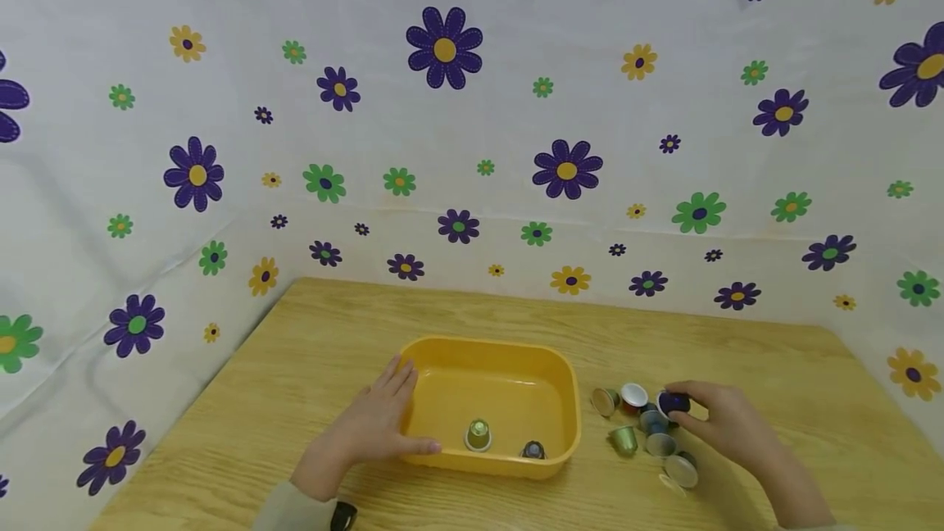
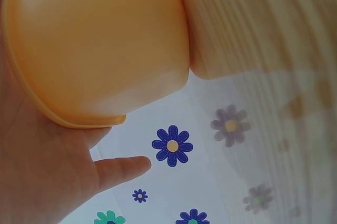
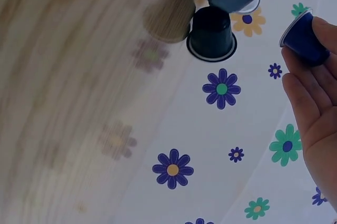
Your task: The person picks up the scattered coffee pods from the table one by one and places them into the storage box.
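Observation:
My right hand (image 1: 730,420) pinches a dark blue coffee capsule (image 1: 674,404) between thumb and fingertips, over a small group of capsules; the right wrist view shows the blue capsule (image 3: 305,39) tilted, with its silvery rim outward. Against the left end of a yellow plastic tub (image 1: 490,344) rests my left hand (image 1: 376,424), its fingers straight along the rim and the thumb across the front corner. Inside the tub stand a light green capsule (image 1: 478,434) and a dark grey capsule (image 1: 533,450), the latter partly hidden by the front wall.
Right of the tub lie several capsules: a gold-lidded one (image 1: 605,401), a white-lidded one (image 1: 634,397), a green one (image 1: 624,440) and a pale-lidded one (image 1: 682,469). A flower-printed sheet (image 1: 442,121) stands behind the wooden table (image 1: 354,310) and along its sides.

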